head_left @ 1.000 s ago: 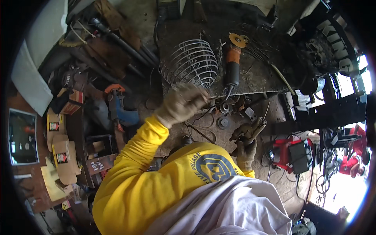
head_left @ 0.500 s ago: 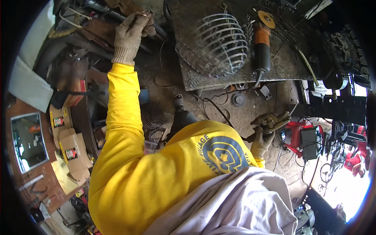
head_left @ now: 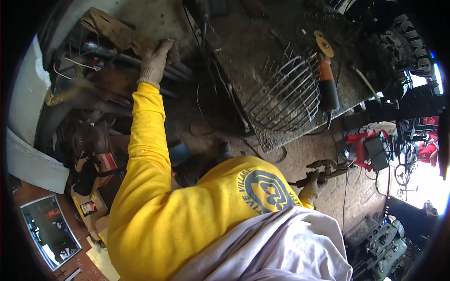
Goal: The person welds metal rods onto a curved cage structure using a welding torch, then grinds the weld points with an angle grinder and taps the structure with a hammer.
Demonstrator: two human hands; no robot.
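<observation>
My left hand [head_left: 153,64], in a knitted work glove, reaches out at the far left with its fingers curled closed. It is beside a crumpled brown sheet of material [head_left: 112,29] and above dark pipes [head_left: 105,49]; what its fingers hold, if anything, is hidden. My right hand [head_left: 309,191], also gloved, is low on the right, closed round a metal welding clamp [head_left: 335,169] with a dark cable. On the metal worktable [head_left: 276,140] lies a domed cage of bent metal rods [head_left: 293,96]. Right beside it rests an orange and black angle grinder [head_left: 328,82].
A red plastic stool [head_left: 358,152] with a dark box stands on the right. Engine parts [head_left: 384,248] sit at the lower right. On the left are cardboard boxes [head_left: 91,210], curved white panels [head_left: 35,161] and a framed glass pane [head_left: 51,229].
My view has turned, so the worktable, cage and grinder appear lower and further right. My left hand now appears nearer the brown material. My right hand still holds the clamp.
</observation>
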